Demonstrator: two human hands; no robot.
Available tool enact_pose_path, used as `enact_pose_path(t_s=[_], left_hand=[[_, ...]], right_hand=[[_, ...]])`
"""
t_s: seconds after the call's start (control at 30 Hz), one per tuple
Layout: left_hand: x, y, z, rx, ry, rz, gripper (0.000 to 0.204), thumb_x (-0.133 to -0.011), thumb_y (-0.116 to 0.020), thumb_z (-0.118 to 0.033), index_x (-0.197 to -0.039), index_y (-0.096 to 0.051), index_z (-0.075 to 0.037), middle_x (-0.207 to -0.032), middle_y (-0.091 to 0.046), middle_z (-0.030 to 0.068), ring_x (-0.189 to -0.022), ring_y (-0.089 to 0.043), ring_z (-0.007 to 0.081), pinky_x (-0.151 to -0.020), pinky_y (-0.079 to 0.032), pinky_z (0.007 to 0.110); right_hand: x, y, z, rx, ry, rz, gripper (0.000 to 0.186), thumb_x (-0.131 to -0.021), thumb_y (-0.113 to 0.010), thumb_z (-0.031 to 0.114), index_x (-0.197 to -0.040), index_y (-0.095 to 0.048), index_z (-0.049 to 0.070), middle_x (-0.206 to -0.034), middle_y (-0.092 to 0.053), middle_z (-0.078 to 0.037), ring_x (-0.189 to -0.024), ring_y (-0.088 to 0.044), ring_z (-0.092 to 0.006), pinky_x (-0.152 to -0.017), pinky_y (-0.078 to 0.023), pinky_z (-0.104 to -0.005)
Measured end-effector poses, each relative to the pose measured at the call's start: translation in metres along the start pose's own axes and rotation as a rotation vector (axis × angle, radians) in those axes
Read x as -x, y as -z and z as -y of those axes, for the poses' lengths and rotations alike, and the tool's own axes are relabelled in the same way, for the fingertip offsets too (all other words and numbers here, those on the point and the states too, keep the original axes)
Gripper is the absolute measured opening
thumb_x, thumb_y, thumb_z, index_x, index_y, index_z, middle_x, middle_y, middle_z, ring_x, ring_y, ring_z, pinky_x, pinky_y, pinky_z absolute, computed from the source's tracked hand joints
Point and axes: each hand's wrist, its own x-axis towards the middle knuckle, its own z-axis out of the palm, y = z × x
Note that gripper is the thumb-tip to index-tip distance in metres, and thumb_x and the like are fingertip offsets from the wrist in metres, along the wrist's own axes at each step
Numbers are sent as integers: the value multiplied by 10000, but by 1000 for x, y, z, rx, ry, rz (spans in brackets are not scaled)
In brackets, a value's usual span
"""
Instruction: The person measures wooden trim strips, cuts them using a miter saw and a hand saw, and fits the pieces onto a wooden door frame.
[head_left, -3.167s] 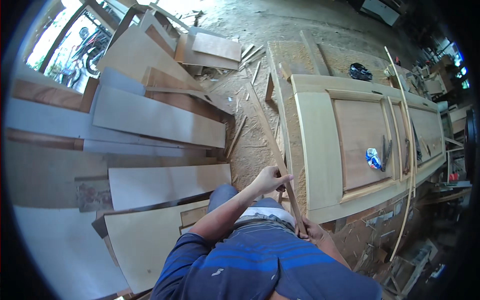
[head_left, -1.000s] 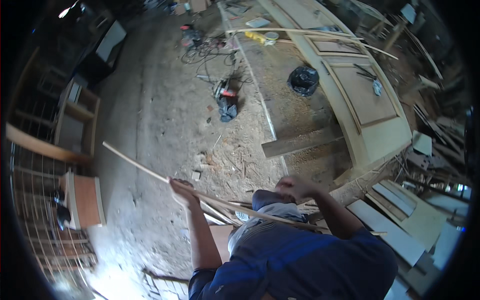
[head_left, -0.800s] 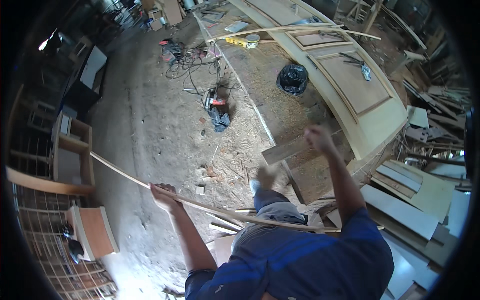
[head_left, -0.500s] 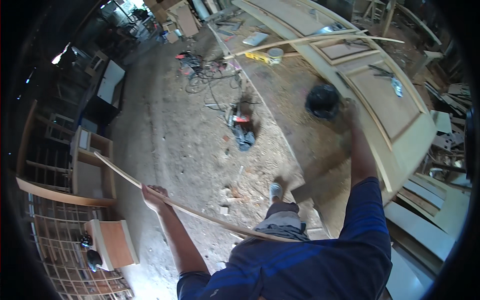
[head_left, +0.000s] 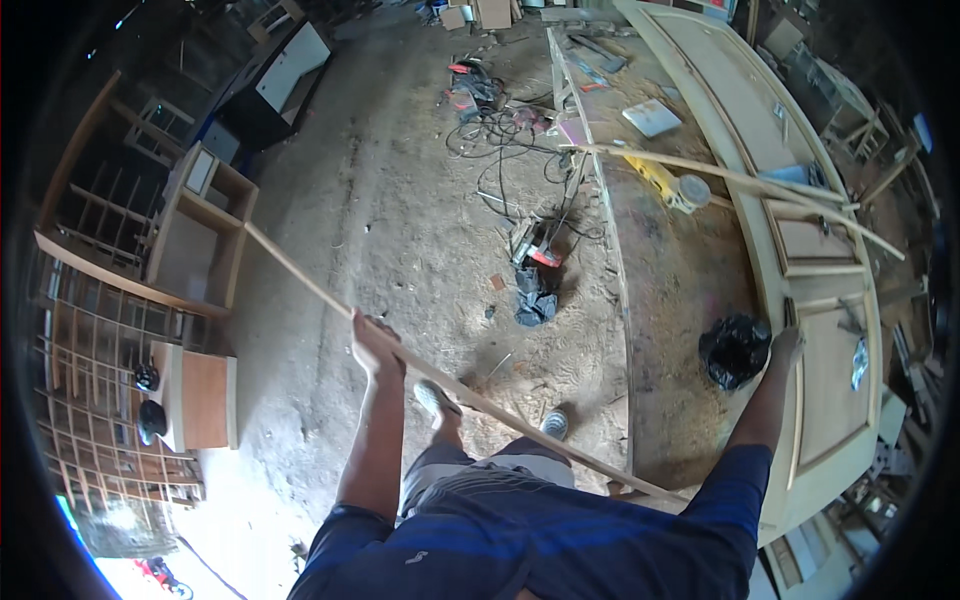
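Observation:
A long thin wooden strip (head_left: 303, 272) slants across in front of me, from the far left down toward the bench on the right. My left hand (head_left: 376, 345) is closed around it. My right hand (head_left: 787, 347) reaches over the workbench (head_left: 668, 400), beside a round black plastic-lined container (head_left: 733, 350) and at the near edge of a pale wooden panelled door (head_left: 832, 372). A small dark object (head_left: 790, 312) lies just beyond that hand's fingertips. The fingers are too small and blurred to show whether they grip anything.
Two long wooden strips (head_left: 720, 174) lie across the bench and door, near a yellow tool (head_left: 650, 178) and a round tub (head_left: 692, 190). Power tools (head_left: 540, 255) and tangled cables (head_left: 500, 140) are on the dusty floor. Wooden cabinet frames (head_left: 205, 235) stand at left.
The view has turned, so the bench and door appear farther right and lower. My left hand still holds the strip. The right hand stays beside the black container.

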Motion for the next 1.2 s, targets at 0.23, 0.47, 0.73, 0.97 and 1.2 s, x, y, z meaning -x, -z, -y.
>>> enact_pose_path(t_s=[0.23, 0.47, 0.73, 0.97, 1.2], left_hand=[[-96, -76, 36, 33, 91, 84, 381, -1044, -682, -464, -809, -543, -197, -633, -484, -22, -493, -475, 139, -482, -386, 319], [-269, -132, 44, -25, 162, 228, 413, -1084, -619, -456, -800, -549, -165, -627, -479, -12, -508, -468, 131, -490, -389, 314], [-438, -243, -46, 38, 143, 405, 403, -1106, -599, -439, -828, -531, -154, -642, -480, 3, -490, -451, 141, -467, -360, 297], [-609, -339, -157, 29, -179, 523, 401, -1158, -418, -474, -973, -496, -127, -709, -508, 32, -581, -507, 143, -511, -457, 321], [-803, -429, -265, -30, -502, 809, 449, -1139, -462, -574, -1094, -524, -132, -844, -509, 24, -686, -535, 150, -597, -510, 333]], right_hand=[[79, 57, 141, -514, 21, -166, 251, -1022, -578, 139, -1212, -675, 7, -1127, -747, -233, -1028, -746, -404, -884, -564, -556], [335, 201, 526, -1186, 432, 651, 247, -1043, -582, 26, -1235, -736, 49, -1003, -704, -55, -988, -659, -163, -865, -536, -327], [437, 269, 826, -1255, 669, 711, 212, -989, -752, 83, -1198, -752, 47, -1063, -723, -117, -914, -708, -233, -826, -563, -349], [377, 246, 1017, -1495, 785, 506, 85, -1033, -719, 112, -1087, -728, 47, -1032, -734, -120, -922, -722, -239, -783, -560, -371], [281, 236, 1273, -1547, 944, 514, 214, -1059, -708, 258, -1097, -702, 47, -934, -725, -132, -739, -699, -301, -667, -534, -410]])
